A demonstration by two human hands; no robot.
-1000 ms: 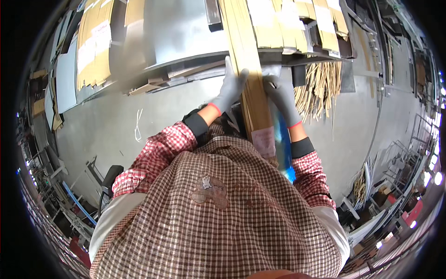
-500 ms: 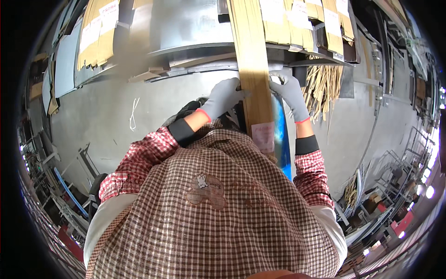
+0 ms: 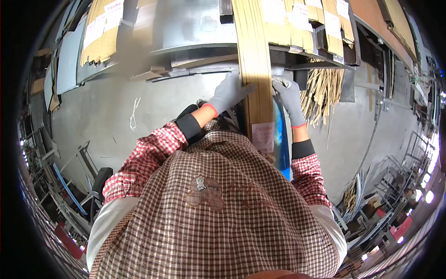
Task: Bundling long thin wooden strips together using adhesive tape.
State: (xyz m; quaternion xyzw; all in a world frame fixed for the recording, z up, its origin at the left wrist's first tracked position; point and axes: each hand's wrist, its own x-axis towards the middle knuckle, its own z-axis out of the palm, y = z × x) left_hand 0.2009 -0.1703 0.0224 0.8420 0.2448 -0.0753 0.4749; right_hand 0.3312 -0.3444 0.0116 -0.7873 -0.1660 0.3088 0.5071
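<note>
A long bundle of flat yellow-brown strips (image 3: 256, 60), wood-like in look, runs from the bench down toward my apron. A pinkish paper label (image 3: 263, 137) lies on its near end. My left hand (image 3: 228, 94), in a grey glove, grips the bundle's left side, its thumb lying across the top face and the other fingers partly hidden at the edge. Just off the right side, my right hand (image 3: 289, 95), also gloved in grey, has its fingers curled together. Whatever is between those fingertips, if anything, is too small to tell.
The metal bench (image 3: 190, 28) carries more labelled strip stacks (image 3: 104, 37) at left and more yellow stacks (image 3: 288, 23) at right. A heap of loose thin strips (image 3: 321, 90) hangs below the bench. White cord (image 3: 134, 114) lies on the floor. A blue sheet (image 3: 280, 135) shows beneath the bundle.
My left hand has shifted slightly up and right, its thumb now reaching farther over the bundle. The right hand's fingers are more curled, near the right edge. The view has moved slightly.
</note>
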